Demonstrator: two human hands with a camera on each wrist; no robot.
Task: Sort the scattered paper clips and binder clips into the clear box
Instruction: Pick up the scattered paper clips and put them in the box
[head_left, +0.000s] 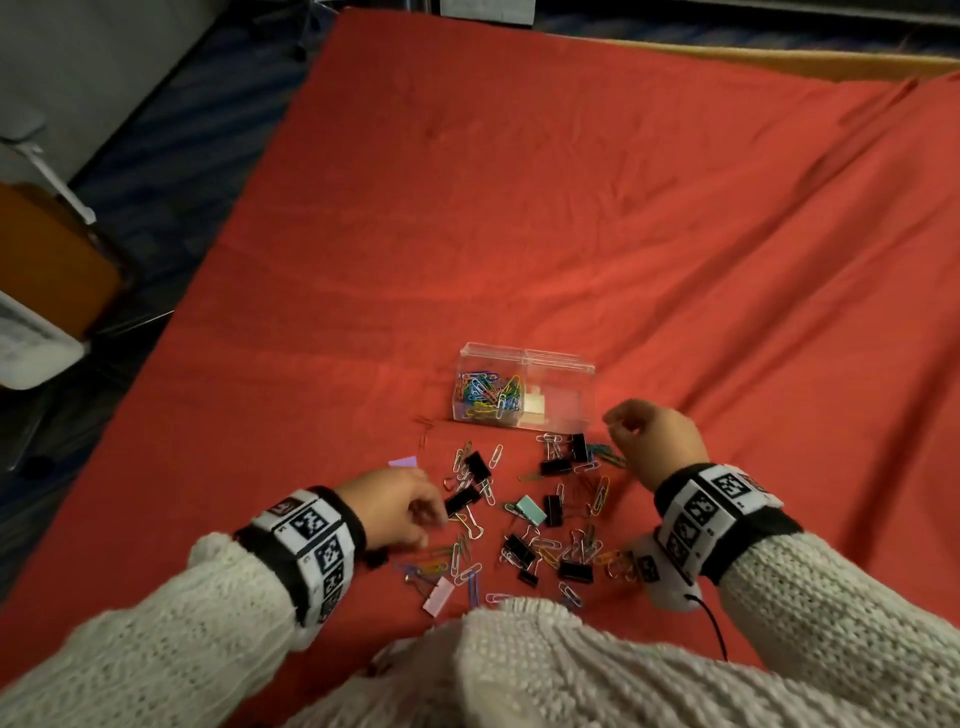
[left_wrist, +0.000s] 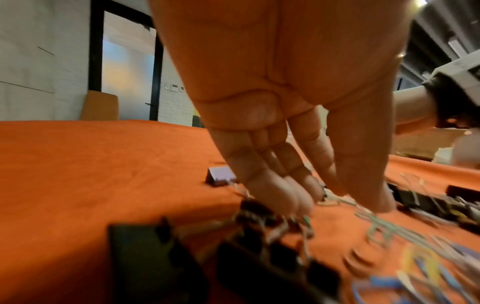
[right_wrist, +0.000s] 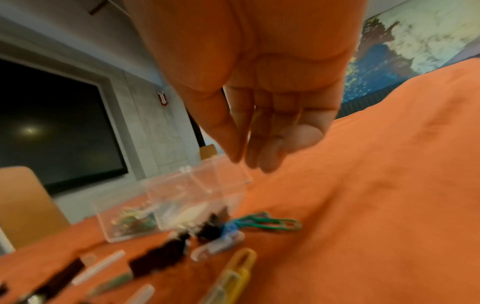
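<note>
red cloth: clear box just beyond right hand, loosely curled, holding nothing.

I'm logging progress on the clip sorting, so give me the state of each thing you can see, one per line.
clear box: open on top, upright on the cloth, two compartments.
left compartment: holds many coloured paper clips.
right compartment: holds something pale, too unclear to name.
loose clips: scattered on the red cloth.
left hand: low over the clips, fingers reaching down.
right hand: raised beside the box, grip unclear.
</note>
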